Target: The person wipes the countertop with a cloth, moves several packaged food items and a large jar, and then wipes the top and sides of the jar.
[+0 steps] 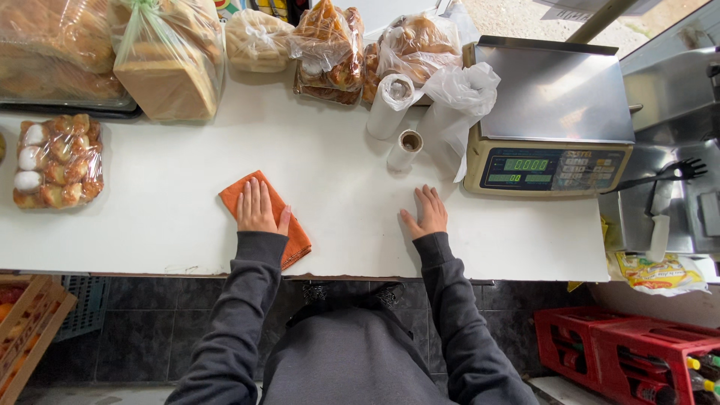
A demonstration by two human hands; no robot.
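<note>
An orange cloth (pixel 292 236) lies on the white counter (pixel 172 217) near its front edge. My left hand (pixel 257 208) rests flat on the cloth with fingers together, pressing it down. My right hand (pixel 427 212) lies palm down on the bare counter, fingers spread a little, holding nothing. It is just left of a weighing scale (pixel 551 120) with a steel pan and a lit green display. Two rolls of thin plastic bags (pixel 397 120) lie just beyond my right hand.
Bagged breads and pastries (pixel 169 60) line the back of the counter, with a wrapped tray of buns (pixel 58 161) at the left. Red bottle crates (pixel 637 352) stand on the floor at right, a wooden crate (pixel 26 322) at left. A black fork (pixel 675 171) lies beside the scale.
</note>
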